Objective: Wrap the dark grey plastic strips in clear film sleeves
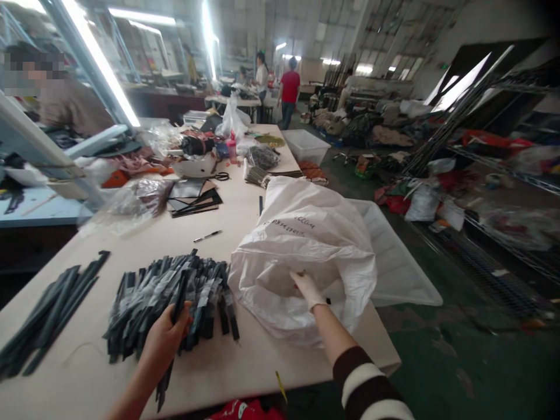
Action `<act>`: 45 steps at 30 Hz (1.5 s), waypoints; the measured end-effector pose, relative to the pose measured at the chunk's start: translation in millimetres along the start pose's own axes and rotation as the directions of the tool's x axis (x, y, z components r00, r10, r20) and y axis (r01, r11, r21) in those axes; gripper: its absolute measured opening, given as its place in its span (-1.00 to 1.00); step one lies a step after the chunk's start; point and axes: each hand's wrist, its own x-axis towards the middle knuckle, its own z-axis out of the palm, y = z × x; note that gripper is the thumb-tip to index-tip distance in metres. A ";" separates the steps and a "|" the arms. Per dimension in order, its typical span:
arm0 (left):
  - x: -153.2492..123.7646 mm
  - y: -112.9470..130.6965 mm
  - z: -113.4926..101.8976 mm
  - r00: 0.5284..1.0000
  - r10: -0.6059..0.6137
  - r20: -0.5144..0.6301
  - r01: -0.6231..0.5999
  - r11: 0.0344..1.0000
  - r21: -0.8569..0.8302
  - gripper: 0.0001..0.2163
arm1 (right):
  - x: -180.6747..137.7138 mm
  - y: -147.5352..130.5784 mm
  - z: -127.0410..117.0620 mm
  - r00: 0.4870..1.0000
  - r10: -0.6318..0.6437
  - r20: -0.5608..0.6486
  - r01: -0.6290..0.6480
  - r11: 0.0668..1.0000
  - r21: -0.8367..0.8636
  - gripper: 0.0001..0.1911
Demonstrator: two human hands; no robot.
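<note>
My left hand (168,329) is closed around a few long dark strips (181,291) that point up and down past my fist. They stand over a big pile of similar dark strips (144,297), many bundled with clear tape. My right hand (307,289), in what looks like a pale glove, reaches into the mouth of a large white woven sack (315,233) with handwriting on it. Its visible fingers look stretched out, and nothing shows in them. A small black piece (328,301) lies by my right wrist.
More loose dark strips (56,309) lie at the table's left. Beyond the pile are a pen (207,236), dark flat sheets (196,201), scissors (221,176) and plastic bags (126,204). A white bin (396,256) stands right of the sack. Several people work farther off.
</note>
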 end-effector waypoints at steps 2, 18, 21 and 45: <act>-7.8 16.8 3.7 0.999 0.036 0.033 -0.034 0.999 -0.035 -0.53 | 1.2 -6.7 22.0 1.000 -0.004 0.021 0.005 1.000 -0.023 -0.85; -27.7 77.1 56.7 0.909 0.004 0.416 0.129 0.948 -0.289 -0.84 | -201.0 -15.7 73.7 0.920 -0.264 0.291 0.155 0.924 0.349 -0.70; -22.6 72.4 46.5 0.906 0.103 0.410 -0.026 0.982 -0.189 -0.88 | -218.6 -18.0 73.0 0.834 -0.250 0.492 0.102 0.946 0.309 -0.68; -62.6 9.3 -112.4 0.906 0.048 0.420 -0.020 0.997 -0.071 -0.73 | -247.2 -89.8 179.6 0.861 -0.289 0.418 -0.052 0.768 0.638 -0.65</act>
